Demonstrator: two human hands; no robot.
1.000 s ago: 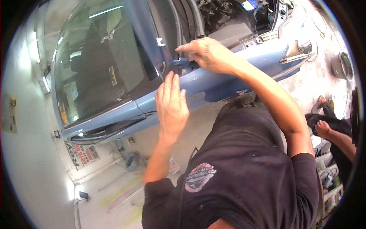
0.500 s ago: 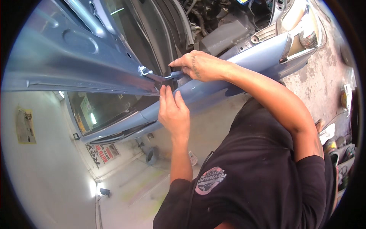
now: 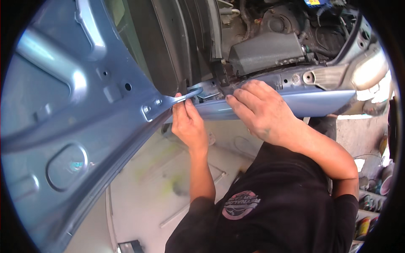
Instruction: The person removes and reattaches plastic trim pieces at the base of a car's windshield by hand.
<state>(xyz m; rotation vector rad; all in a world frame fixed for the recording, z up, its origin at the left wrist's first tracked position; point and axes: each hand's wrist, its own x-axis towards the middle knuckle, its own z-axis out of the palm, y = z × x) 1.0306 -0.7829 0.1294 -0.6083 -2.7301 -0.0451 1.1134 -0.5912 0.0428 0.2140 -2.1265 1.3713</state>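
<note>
Because the left hand (image 3: 188, 124) has its fingertips on the blue hinge arm (image 3: 195, 91), the step in hand looks like steadying or fitting that joint at the corner of the open hood (image 3: 90, 122). The left grip appears to pinch the hinge arm near its hood end. The right hand (image 3: 263, 107) lies to the right of the hinge arm, over the edge of the blue fender (image 3: 316, 102), its fingers loosely curled; I cannot tell whether that grip holds anything or touches the metal. The next move, I judge, calls for keeping the hinge arm steady with the left while the right works close by, without scraping the paint. Counted, there are 2 hands, 1 hood spreading left of the hinge arm, 1 hinge arm in view, 2 bolt heads (image 3: 158, 101) just left of it, 1 fender running to its right, 1 dark box (image 3: 265, 55) above and right of it, and 1 blue-and-yellow-topped battery (image 3: 314, 3) farther up and right. The containers (image 3: 363, 227) well below and right of the hinge arm are too blurred to count.
</note>
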